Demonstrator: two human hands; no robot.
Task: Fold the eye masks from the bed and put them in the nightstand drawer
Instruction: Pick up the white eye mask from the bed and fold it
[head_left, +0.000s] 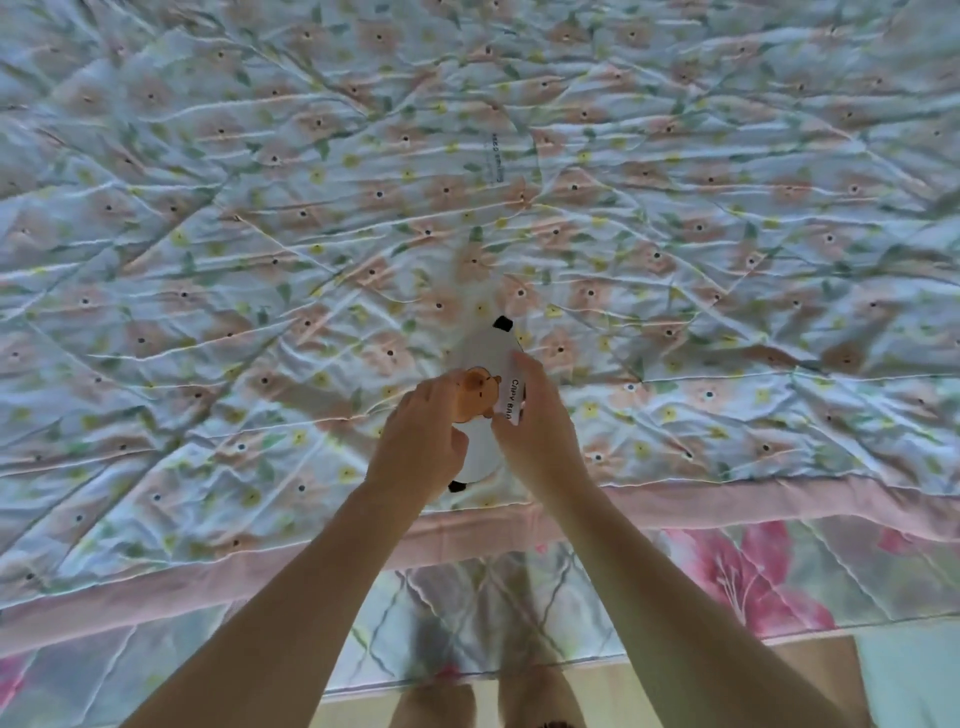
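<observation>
Nearest me, a pink satin-like border (727, 506) edges the bed. Just past it I see my left hand (421, 441) and right hand (535, 431), fingers curled, pinching the soft white eye mask (480, 415) on the wrinkled floral quilt (260, 208).

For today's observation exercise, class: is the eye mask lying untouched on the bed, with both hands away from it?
No: the left hand and right hand both hold the white eye mask on the floral quilt.
</observation>
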